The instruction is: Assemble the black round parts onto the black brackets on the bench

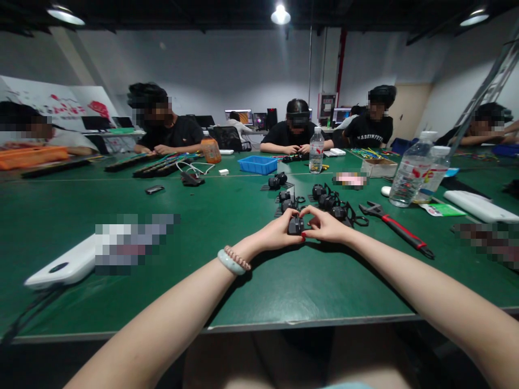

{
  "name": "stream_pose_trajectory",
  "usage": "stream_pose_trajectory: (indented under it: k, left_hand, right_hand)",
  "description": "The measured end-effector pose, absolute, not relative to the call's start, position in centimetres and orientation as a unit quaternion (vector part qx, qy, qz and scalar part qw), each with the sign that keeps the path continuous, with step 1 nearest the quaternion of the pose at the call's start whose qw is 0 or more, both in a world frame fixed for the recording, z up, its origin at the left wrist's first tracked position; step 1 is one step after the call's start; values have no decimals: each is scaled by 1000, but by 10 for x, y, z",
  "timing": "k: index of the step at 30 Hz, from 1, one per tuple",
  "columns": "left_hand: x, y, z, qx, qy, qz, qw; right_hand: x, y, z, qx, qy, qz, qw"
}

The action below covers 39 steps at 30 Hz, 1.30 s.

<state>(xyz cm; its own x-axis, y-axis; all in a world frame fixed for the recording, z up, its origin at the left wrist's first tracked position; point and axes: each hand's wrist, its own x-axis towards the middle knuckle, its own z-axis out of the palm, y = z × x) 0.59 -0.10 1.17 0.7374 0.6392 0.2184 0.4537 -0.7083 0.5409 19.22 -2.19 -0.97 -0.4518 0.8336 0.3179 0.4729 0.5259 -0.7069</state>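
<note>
Between my two hands, low over the green table (pixel 259 286), is a small blocky black plastic part (pixel 295 226); its exact kind I cannot make out. The thumb and fingers of my left hand (pixel 276 229) close around its left side. My right hand (pixel 327 227) pinches at its right edge, thumb and index finger bent into a ring. Just beyond my hands lie several similar black parts with round bodies and flat fins, among them one black part (pixel 319 190) and a farther one (pixel 277 180). A black ring (pixel 360 221) lies right of my right hand.
An adjustable wrench (pixel 399 227) with red-black handles lies to the right, near water bottles (pixel 411 170). A white device (pixel 75 262) is at left. Farther back stand a blue tray (pixel 258 165), another bottle (pixel 316 151) and an orange bottle (pixel 210 149). Several people sit around the table.
</note>
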Motion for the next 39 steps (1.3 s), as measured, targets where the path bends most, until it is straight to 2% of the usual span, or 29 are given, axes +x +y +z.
stream_pose_trajectory:
  k: [39]
  left_hand:
    - [8,-2,16,897,319,196,236]
  right_hand:
    - [193,-20,-5,-428,-790,312,310]
